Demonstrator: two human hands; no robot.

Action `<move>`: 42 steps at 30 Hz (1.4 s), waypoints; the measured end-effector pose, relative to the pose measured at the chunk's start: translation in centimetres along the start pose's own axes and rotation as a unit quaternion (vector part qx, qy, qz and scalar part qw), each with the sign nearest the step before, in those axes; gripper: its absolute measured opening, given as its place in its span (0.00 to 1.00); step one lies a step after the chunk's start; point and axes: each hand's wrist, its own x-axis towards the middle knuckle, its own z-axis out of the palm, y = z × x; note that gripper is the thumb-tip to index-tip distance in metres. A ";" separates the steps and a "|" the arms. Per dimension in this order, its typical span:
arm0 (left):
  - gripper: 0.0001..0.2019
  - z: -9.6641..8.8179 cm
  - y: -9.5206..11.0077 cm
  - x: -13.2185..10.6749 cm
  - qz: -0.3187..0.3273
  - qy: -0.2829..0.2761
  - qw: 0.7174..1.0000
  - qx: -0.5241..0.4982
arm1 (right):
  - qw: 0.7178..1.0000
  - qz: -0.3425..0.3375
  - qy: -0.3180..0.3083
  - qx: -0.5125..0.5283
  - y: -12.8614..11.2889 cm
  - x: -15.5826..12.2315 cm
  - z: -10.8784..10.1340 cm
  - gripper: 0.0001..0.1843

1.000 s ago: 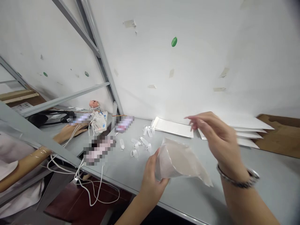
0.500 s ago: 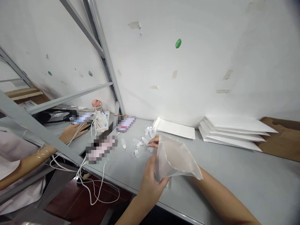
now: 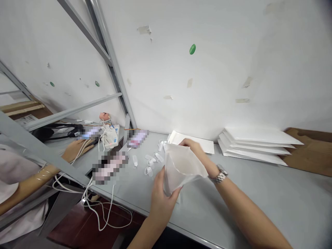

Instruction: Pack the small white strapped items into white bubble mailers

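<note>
Holding pouch [image 3: 177, 167] above grey tabletop [image 3: 264, 193], tape-patched wall [image 3: 220, 65] behind.

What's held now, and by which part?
Left hand: the white pouch, by its lower left side. Right hand: fingers hidden behind it, cannot tell.

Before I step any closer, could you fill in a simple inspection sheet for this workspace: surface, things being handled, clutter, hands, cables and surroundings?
Surface: grey table, against a wall.
Things being handled: bag, held up with its mouth open; small plastic pieces lie loose to its left.
Clutter: white packet and stacked envelopes near the wall; two pixelated items, unidentifiable.
Hands: left hand grips the bag; right hand is partly hidden behind it, grip unclear.
Cables: white cables hang below the table's edge, at left.
Surroundings: metal frame and another person's hand at left; brown box at right.
</note>
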 end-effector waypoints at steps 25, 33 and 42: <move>0.47 1.7 1.0 1.4 -0.011 0.095 0.995 -0.038 | 0.994 0.034 -0.097 -0.032 -3.4 -3.0 -4.3 0.37; 0.47 0.7 1.0 2.2 -0.042 -0.047 0.976 -0.209 | 0.964 0.069 -0.237 0.101 -2.1 -1.7 -2.7 0.16; 0.23 -0.7 1.8 3.0 -0.208 -0.190 0.921 -0.268 | 0.970 0.052 -0.222 0.084 -1.4 -1.0 -2.5 0.16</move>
